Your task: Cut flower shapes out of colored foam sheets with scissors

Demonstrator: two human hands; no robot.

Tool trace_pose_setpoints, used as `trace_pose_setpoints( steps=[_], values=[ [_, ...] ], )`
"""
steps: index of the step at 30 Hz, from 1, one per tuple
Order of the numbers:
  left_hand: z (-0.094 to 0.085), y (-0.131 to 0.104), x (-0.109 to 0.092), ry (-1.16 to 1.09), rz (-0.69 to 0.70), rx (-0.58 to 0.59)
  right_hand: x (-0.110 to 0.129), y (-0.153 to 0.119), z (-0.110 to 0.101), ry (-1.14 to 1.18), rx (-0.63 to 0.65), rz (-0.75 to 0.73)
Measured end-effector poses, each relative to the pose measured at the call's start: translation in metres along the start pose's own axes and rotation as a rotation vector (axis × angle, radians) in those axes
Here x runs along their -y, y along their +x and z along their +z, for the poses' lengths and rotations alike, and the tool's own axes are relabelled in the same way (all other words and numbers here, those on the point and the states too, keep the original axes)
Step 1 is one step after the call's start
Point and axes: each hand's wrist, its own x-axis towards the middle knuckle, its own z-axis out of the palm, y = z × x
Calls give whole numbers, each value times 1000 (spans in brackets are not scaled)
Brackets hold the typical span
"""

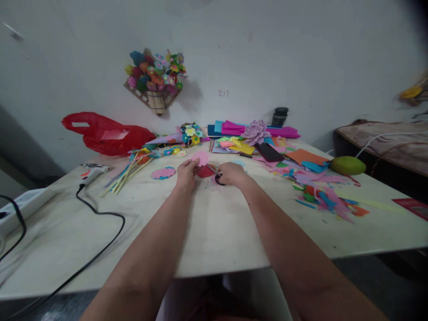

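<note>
A round pink paper piece (200, 158) is pinched in my left hand (187, 173) above the middle of the table. My right hand (231, 173) is closed on dark-handled scissors (218, 179), whose blades point left toward the pink piece's lower right edge. Below the piece lies something round and red (205, 171), partly hidden, with tiny scraps around it. Left of my left hand, pink and blue scalloped paper shapes (163, 173) rest on the table.
A glue gun (95, 174) with a black cord and a white power strip (26, 207) are at the left. Behind lie a red bag (110, 136), paper strips (129, 171) and a phone (269, 152). Paper scraps (324, 196) and a green oval object (347, 165) are at the right.
</note>
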Motion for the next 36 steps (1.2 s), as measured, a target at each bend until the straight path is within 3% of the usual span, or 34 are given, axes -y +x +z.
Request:
trace_pose_setpoints(
  steps=[8,14,18,21,28,36],
  values=[
    [0,-1,-3,-49,-9,-15,-13,11,6,234,-44,99],
    [2,-2,-4,-71,-16,-29,-19,18,10,846,-152,204],
    [3,-3,-6,-75,-9,-42,-18,16,10,1208,-135,257],
    [3,-3,-7,-85,0,-54,-20,14,10,1337,-101,192],
    [4,1,-4,-124,-1,-92,-26,7,11,1416,156,-51],
    [2,5,-1,-146,-23,-77,-26,1,9,1211,227,-204]
  ],
)
